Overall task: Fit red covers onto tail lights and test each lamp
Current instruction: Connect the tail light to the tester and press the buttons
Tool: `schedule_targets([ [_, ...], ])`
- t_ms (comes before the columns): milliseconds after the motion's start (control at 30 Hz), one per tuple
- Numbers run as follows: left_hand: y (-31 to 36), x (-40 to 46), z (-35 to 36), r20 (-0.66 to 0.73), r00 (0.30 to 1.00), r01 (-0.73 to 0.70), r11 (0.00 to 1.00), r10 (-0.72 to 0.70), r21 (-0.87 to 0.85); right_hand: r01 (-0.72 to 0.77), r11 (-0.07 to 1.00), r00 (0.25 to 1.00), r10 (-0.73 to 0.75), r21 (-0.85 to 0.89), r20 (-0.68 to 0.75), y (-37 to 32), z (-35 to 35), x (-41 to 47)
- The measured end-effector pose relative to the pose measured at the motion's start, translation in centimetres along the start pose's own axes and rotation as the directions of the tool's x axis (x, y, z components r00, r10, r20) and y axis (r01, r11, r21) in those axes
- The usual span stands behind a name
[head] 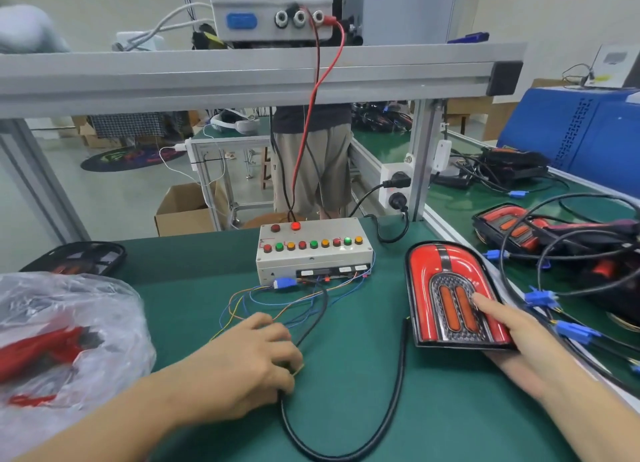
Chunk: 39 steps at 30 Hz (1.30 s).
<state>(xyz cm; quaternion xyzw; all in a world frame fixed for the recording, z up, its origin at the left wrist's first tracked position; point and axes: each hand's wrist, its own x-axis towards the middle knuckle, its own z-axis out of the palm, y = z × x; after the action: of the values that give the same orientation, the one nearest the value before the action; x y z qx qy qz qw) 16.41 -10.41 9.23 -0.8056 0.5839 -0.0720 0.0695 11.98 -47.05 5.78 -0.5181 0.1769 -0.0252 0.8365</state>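
one plastic bag (59, 326) of red covers lies at far left. the left hand (249, 361) curls round the black cable (398, 375), seemingly to plug it into the one test box (313, 250). the right hand (519, 344) grips one covered tail light (450, 288), thumb on top, steadying it for testing.

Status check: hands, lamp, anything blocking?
Left hand grips black cable. Right hand holds covered tail light, thumb on lens. Loose wires near test box.
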Motion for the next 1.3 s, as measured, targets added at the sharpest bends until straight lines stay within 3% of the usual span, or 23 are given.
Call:
schedule_targets([
  [167,-0.6,-0.6,0.7,-0.054,0.997,0.071,0.97,-0.06,0.232,0.082,0.997,0.996,-0.082,0.007,-0.016,0.4,-0.5,-0.1],
  [300,0.0,-0.3,1.7,-0.012,0.952,0.304,0.941,-0.306,0.147,0.168,0.969,0.984,-0.155,0.181,-0.085,0.4,-0.2,0.1],
  [367,-0.1,0.8,1.7,0.036,0.854,0.521,0.849,-0.52,-0.086,0.176,0.942,0.983,-0.154,0.285,-0.101,0.1,-0.2,0.1],
  [433,-0.9,2.0,2.0,0.099,0.706,0.694,0.656,-0.702,-0.297,0.161,0.926,0.986,-0.138,0.343,-0.091,-0.3,-0.3,0.0],
  [567,-2.5,5.2,2.5,0.103,0.563,0.766,0.471,-0.82,-0.438,0.069,0.971,0.997,-0.076,0.23,0.022,-0.4,-0.7,-0.3],
  [633,-3.2,6.1,2.7,0.159,0.528,0.765,0.386,-0.834,-0.515,0.012,0.996,0.995,-0.021,0.083,0.101,-0.2,-0.6,-0.5],
  [800,-4.2,5.3,2.3,0.364,0.581,0.711,0.236,-0.728,-0.662,-0.083,0.964,0.983,0.12,-0.251,0.137,-0.4,0.3,-0.7],
  [933,-4.9,3.3,1.8,0.339,0.574,0.717,0.258,-0.746,-0.647,-0.078,0.965,0.991,0.104,-0.25,0.09,-0.5,1.2,-0.6],
  [1000,-5.5,2.3,1.5,0.33,0.557,0.701,0.218,-0.763,-0.679,-0.055,0.978,0.997,0.063,-0.2,0.034,-0.1,1.6,-0.4],
  [1067,-6.4,1.6,1.2,0.323,0.505,0.705,0.167,-0.8,-0.689,-0.032,0.987,0.999,0.029,-0.16,-0.018,0.4,2.0,-0.2],
  [1167,-8.1,0.6,0.9,0.297,0.367,0.793,0.13,-0.881,-0.595,-0.023,0.993,0.996,0.013,-0.115,-0.087,1.0,2.5,0.1],
  [1267,-9.2,0.2,0.1,0.414,0.254,0.872,0.022,-0.874,-0.488,-0.035,0.994,0.99,0.021,-0.102,-0.136,1.2,2.7,0.3],
  [1300,-9.2,0.4,-0.3,0.451,0.241,0.916,0.047,-0.86,-0.399,-0.04,0.994,0.99,0.026,-0.1,-0.136,1.2,2.7,0.3],
])
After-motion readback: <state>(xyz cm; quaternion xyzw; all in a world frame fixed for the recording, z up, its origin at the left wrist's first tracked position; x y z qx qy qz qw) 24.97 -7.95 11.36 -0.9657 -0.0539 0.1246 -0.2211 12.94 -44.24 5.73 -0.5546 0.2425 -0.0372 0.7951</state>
